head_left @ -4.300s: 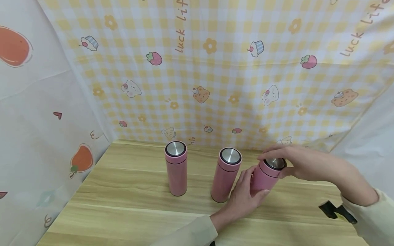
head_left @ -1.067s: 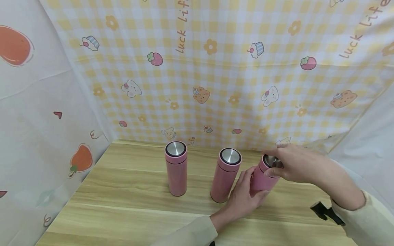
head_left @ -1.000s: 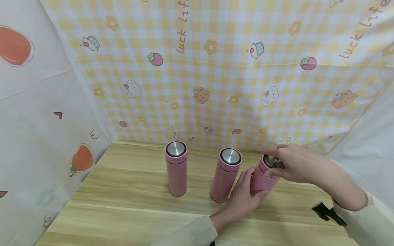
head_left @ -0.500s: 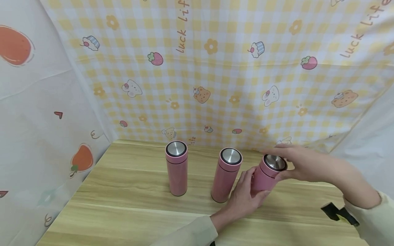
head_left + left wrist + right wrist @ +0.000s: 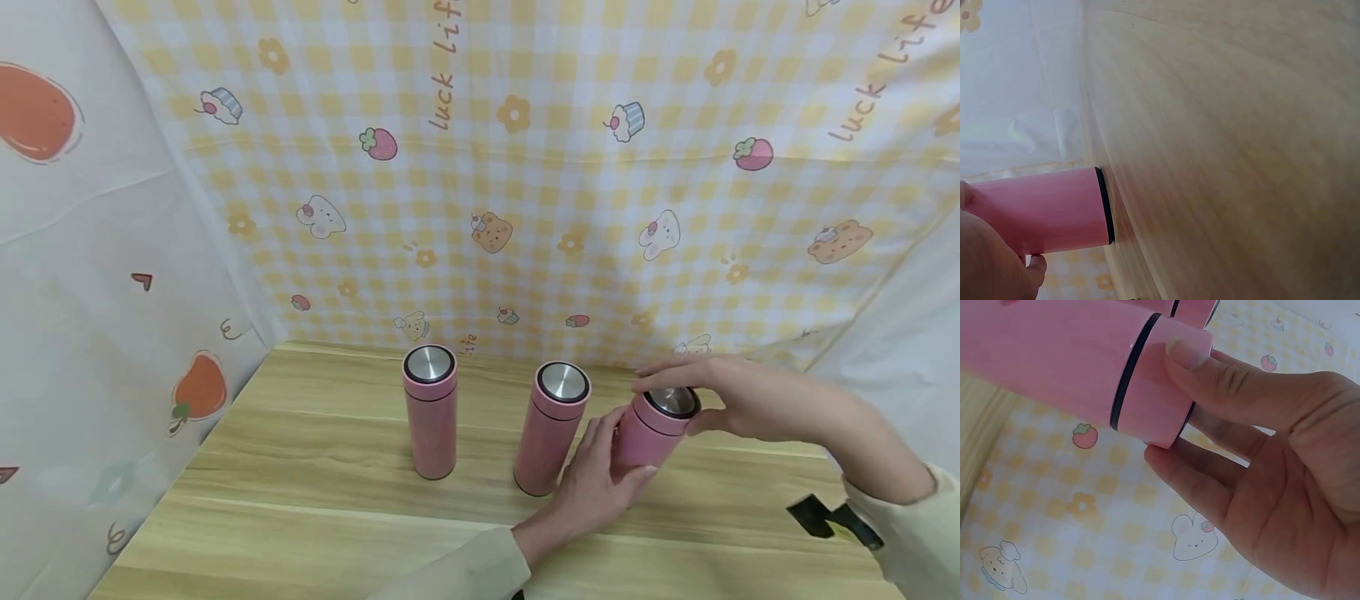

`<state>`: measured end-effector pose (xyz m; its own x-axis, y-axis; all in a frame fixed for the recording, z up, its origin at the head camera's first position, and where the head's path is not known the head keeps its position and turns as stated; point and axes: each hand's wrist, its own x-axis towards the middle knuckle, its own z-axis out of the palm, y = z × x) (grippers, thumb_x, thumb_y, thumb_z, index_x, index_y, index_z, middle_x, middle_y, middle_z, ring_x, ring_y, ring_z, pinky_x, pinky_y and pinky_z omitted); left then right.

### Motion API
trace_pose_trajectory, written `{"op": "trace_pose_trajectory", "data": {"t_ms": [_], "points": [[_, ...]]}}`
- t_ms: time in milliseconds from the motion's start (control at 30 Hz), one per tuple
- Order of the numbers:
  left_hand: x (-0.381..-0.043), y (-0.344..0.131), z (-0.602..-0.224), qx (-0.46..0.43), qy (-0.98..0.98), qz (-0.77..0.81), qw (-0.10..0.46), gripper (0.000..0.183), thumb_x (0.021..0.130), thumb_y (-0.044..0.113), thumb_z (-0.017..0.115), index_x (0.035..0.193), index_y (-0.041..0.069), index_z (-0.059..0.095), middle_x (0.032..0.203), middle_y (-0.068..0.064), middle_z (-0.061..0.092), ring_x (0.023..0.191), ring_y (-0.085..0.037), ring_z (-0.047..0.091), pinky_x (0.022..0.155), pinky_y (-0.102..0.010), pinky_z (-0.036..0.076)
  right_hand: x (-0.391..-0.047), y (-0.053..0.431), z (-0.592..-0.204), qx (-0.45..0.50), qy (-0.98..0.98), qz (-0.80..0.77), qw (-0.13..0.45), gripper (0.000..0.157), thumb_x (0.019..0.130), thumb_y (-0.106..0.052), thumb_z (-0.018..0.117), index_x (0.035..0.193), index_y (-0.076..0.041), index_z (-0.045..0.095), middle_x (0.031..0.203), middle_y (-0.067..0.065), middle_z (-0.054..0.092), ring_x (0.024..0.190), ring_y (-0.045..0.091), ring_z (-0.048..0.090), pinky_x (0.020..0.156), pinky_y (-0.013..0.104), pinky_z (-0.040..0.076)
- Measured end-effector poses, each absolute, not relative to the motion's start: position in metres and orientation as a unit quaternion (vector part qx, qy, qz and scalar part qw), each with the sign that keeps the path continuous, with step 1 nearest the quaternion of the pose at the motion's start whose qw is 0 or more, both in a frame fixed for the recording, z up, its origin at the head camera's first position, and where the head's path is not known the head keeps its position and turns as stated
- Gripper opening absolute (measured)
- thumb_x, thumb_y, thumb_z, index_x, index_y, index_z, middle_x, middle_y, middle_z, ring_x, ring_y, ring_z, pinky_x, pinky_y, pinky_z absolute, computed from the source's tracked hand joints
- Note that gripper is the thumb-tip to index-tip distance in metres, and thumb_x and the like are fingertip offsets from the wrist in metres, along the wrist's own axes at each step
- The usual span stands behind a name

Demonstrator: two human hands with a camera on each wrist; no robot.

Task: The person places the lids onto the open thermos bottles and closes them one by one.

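Note:
Three pink thermos flasks stand on the wooden table in the head view. My left hand [image 5: 600,483] grips the body of the rightmost flask [image 5: 645,437] from the front left. In the left wrist view, this flask's black-edged base [image 5: 1105,206] is right at the tabletop. Its lid [image 5: 1163,381] has a steel disc on top and is seated above a dark seam line. With thumb on one side and fingers on the other, my right hand [image 5: 757,400] holds the lid. Its palm stays off the steel top.
The middle flask [image 5: 551,433] stands close to my left fingers, and the left flask [image 5: 432,425] farther away; both have lids on. Behind the table [image 5: 300,467] hangs a yellow checked cloth [image 5: 420,183]. A white printed sheet [image 5: 135,350] covers the left side.
About a second ago my right hand was turned farther left over the lid; it has since rotated back to the right, uncovering the steel top. My left hand and the other flasks stay put.

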<state>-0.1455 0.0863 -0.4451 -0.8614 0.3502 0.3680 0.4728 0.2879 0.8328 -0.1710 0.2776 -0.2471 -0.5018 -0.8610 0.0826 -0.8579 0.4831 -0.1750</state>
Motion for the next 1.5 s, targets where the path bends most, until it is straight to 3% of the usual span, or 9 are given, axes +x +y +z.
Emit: {"op": "trace_pose_trajectory", "data": {"t_ms": [767,1500], "points": [[-0.144,0.088,-0.446,-0.257,-0.797,-0.541,0.071,0.072,0.098,0.038,0.069,0.157,0.019,0.031,0.136,0.003,0.047,0.115,-0.006,0.051,0.094,-0.027,0.049,-0.163,0.269,-0.245,-0.437,0.894,-0.093,0.042,0.064,0.076,-0.001,0.088,0.135,-0.015,0.066,0.138,0.004,0.059,0.124,0.032,0.056,0.093,0.048,0.054],[-0.144,0.088,-0.442,-0.251,-0.797,-0.546,0.064,0.072,0.098,0.038,0.069,0.156,0.017,0.032,0.136,0.003,0.047,0.116,-0.006,0.051,0.093,-0.027,0.050,-0.161,0.262,-0.244,-0.421,0.904,-0.077,0.010,0.058,0.076,-0.006,0.090,0.129,-0.010,0.068,0.126,0.004,0.065,0.107,0.022,0.063,0.081,0.039,0.058]]}}
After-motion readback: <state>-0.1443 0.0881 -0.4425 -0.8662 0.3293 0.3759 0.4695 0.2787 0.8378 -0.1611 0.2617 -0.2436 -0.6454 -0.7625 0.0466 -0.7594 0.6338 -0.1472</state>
